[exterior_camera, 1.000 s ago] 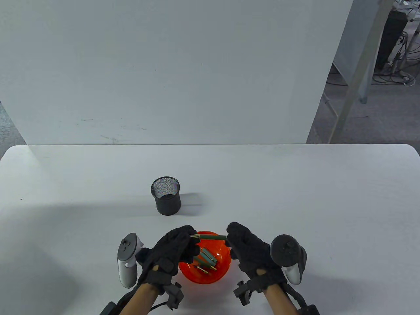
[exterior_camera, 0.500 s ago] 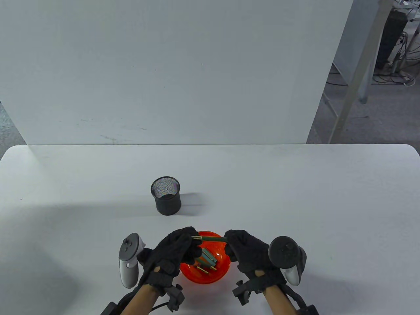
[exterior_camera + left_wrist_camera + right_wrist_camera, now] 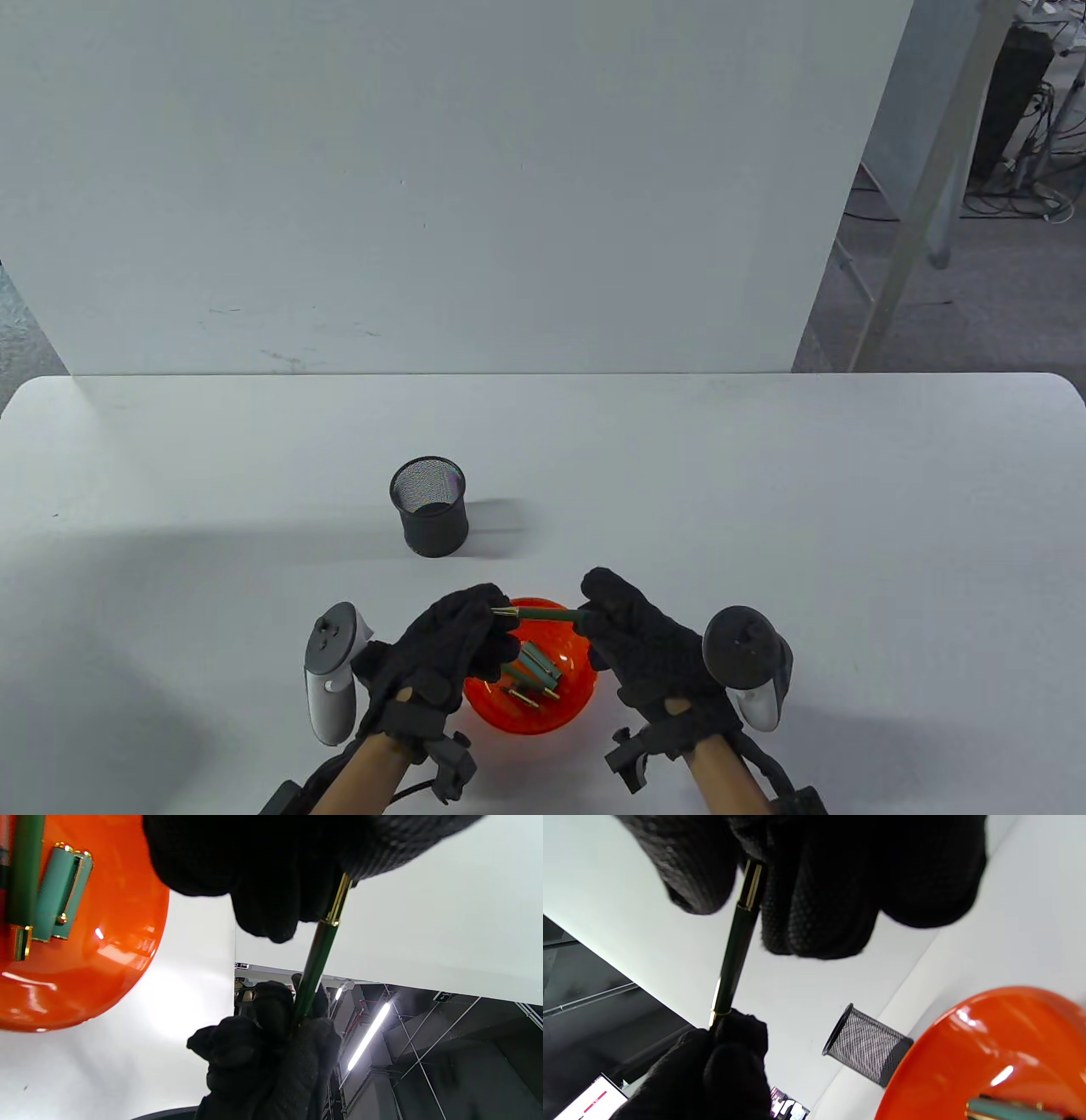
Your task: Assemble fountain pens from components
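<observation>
Now both hands hold one dark green pen [image 3: 543, 613] level above far rim of orange bowl [image 3: 488, 717]. Left hand [image 3: 454, 649] pinches gold-trimmed end; right hand [image 3: 645, 645] grips opposite end, fingers curled round it. Since half a second ago, right hand rises slightly, pen returns from slight tilt to level: likely twisting or seating joint, assembly near closed. Loose teal caps [image 3: 536, 664] and gold-tipped parts [image 3: 528, 698] wait inside bowl. Mesh pen cup [image 3: 429, 506] stands beyond bowl, apparently empty.

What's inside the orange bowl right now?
The orange bowl holds several loose pen parts, teal and green with gold trim. The left hand covers its left side, so an exact count isn't possible.
</observation>
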{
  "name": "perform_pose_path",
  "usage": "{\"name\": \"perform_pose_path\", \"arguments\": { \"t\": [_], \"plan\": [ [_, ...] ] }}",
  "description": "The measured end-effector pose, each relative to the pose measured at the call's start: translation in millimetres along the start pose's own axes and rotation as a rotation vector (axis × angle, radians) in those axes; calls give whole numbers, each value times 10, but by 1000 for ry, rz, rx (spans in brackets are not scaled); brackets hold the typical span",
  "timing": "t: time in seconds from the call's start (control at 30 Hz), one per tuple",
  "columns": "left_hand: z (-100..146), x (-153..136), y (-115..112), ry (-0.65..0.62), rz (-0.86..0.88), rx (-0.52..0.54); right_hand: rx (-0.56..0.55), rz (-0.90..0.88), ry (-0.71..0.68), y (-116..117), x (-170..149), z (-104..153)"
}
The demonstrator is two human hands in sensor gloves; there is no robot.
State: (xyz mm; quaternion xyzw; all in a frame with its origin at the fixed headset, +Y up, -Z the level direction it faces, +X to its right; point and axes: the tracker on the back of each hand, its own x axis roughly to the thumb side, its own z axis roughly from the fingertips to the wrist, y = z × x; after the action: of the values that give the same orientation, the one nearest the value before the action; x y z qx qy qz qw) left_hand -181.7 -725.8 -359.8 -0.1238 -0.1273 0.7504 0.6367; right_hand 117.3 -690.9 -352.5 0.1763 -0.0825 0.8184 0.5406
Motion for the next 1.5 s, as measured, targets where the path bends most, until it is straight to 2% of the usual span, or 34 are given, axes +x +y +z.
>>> {"name": "perform_pose_path", "arguments": {
  "t": [0.43,0.5,0.6,0.73,0.83,0.93,1.03,1.1,1.23,1.3,1.43,1.5],
  "plan": [
    [-2,39,-31,-23,-73,-33,-59,28,74,34,-14,50],
    [3,30,-42,-10,-46,-23,-72,-19,57,23,-14,43],
    [-1,30,-65,-6,-56,-31,36,-154,71,64,-45,7],
    [17,86,-70,-56,-129,-26,16,-168,141,61,-49,16],
    [22,162,-101,-114,-232,-18,11,-248,201,52,-78,28],
    [14,278,-121,-151,-295,-25,9,-274,171,-56,-67,-18],
    [39,410,-37,-214,-486,82,-84,-271,179,-262,-108,-9],
    [22,489,-34,-232,-657,77,-127,-282,200,-366,-154,8],
    [-163,579,-365,-59,-1133,-164,-202,-378,203,-461,-210,4],
    [-319,540,-578,-10,-1396,-233,-232,-425,193,-484,-196,2],
    [-556,444,-899,-6,-1763,-347,-261,-434,169,-552,-168,21],
    [-635,392,-1011,2,-1879,-387,-275,-444,167,-581,-169,26]
  ]
}}
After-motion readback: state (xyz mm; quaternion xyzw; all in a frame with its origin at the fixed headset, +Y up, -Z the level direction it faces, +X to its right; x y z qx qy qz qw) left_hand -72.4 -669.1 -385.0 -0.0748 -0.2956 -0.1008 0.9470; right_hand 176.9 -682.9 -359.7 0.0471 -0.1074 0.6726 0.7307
